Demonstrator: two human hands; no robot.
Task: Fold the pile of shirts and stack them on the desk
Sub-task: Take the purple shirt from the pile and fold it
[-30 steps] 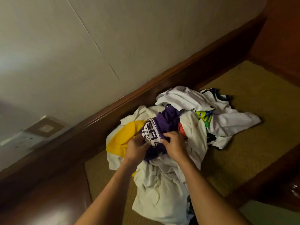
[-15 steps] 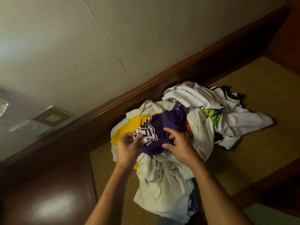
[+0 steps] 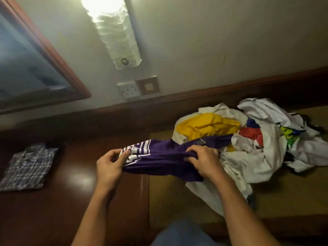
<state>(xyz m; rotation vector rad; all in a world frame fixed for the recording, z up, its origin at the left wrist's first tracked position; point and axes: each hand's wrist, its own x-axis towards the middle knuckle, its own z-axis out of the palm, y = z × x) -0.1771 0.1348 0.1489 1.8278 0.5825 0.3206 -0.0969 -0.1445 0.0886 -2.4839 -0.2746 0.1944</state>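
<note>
My left hand (image 3: pixel 109 167) pinches the white-lettered end of the purple shirt (image 3: pixel 165 158) between thumb and fingertips. My right hand (image 3: pixel 204 160) is knuckles-up, with its fingers curled round a bunched fold of the same shirt. The shirt is pulled into a loose band between my hands, over the line where the dark desk (image 3: pixel 71 201) meets the olive mat (image 3: pixel 174 196). Its far end runs back against the pile (image 3: pixel 257 157), and I cannot tell whether it lies on the pile or hangs clear. The pile sits on the mat to my right, mostly crumpled white cloth, with a yellow shirt (image 3: pixel 207 126) at its near-left top just behind my right hand. A folded plaid shirt (image 3: pixel 28 167) lies flat on the desk, well to my left. On the wall behind are a socket (image 3: pixel 127 89), a lit lamp (image 3: pixel 115 32) and a framed mirror (image 3: pixel 26 59).
</note>
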